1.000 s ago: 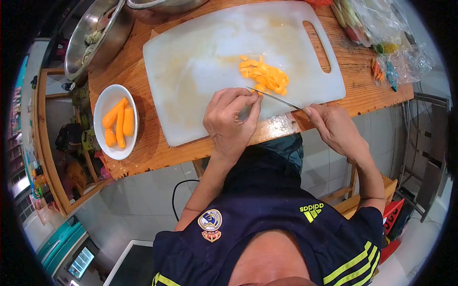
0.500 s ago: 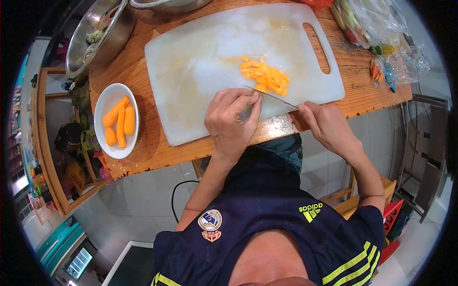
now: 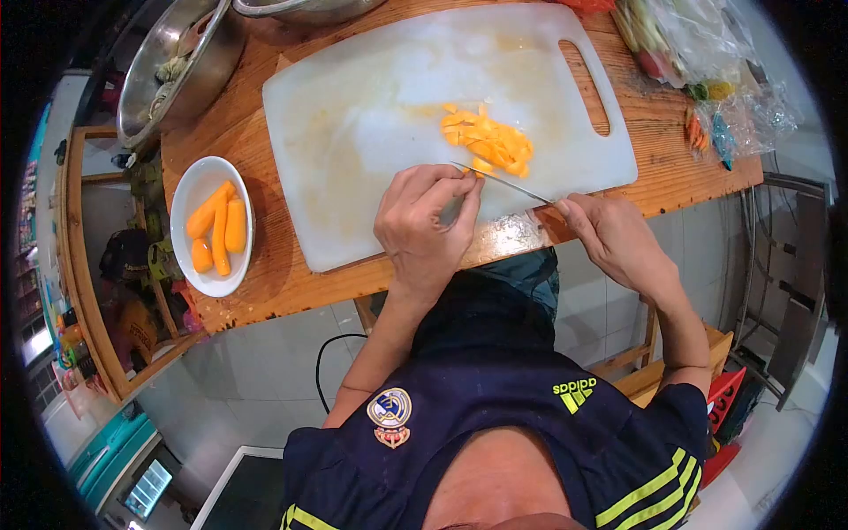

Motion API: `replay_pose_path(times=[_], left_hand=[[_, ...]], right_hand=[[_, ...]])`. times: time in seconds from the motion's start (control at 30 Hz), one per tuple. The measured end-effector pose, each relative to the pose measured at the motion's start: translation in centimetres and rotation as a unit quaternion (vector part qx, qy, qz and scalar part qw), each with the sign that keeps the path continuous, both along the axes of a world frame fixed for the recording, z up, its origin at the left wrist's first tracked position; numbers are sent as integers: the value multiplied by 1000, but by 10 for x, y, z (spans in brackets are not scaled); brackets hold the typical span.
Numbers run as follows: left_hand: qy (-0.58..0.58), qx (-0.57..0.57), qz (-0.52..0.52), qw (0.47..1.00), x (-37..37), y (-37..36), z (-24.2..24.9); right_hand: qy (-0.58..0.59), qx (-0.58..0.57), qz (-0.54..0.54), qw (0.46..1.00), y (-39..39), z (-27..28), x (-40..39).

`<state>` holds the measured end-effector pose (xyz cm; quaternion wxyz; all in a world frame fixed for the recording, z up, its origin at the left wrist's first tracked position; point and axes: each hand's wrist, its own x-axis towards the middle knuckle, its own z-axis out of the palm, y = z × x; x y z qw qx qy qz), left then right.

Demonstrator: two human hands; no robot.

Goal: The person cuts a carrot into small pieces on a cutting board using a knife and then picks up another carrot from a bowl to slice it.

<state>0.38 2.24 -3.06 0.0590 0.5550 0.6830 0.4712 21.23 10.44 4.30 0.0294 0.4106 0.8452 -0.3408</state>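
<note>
A white cutting board point(image 3: 371, 115) lies on the wooden table, with a pile of cut orange pieces point(image 3: 496, 146) right of its middle. My right hand point(image 3: 618, 243) is closed on the handle end of a knife point(image 3: 508, 183), whose blade points left towards my other hand. At the board's near edge, my left hand point(image 3: 427, 221) is pinched at the blade's tip, beside a small orange piece. Its fingertips hide most of what they hold. To the left, a white oval bowl point(image 3: 180, 245) contains several whole orange carrot-like pieces point(image 3: 235, 226).
Metal bowls stand at the table's back left, one point(image 3: 137, 97) with pale items inside. Plastic bags with vegetables point(image 3: 658, 40) lie at the back right, near a clear wrapper point(image 3: 764, 115). The wooden table's point(image 3: 274, 296) front edge runs before my body.
The knife's handle end and my right hand have shifted slightly right and down. My left hand keeps its pinch in nearly the same place. The view has shifted slightly.
</note>
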Motion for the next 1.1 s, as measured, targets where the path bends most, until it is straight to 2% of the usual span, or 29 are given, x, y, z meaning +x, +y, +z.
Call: replay_pose_path(times=[0.33,0.53,0.73,1.1], left_hand=[[-1,2,-2,1000,0,-1,2],[5,10,-1,1000,-1,-1,0],[7,9,-5,1000,-1,-1,0],[8,9,-1,1000,-1,0,0]], right_hand=[[-7,35,1,999,-1,-18,-15],[51,-16,-26,998,1,-18,-4],[8,-35,-21,999,2,-1,-3],[20,-11,-2,1000,2,-6,-2]])
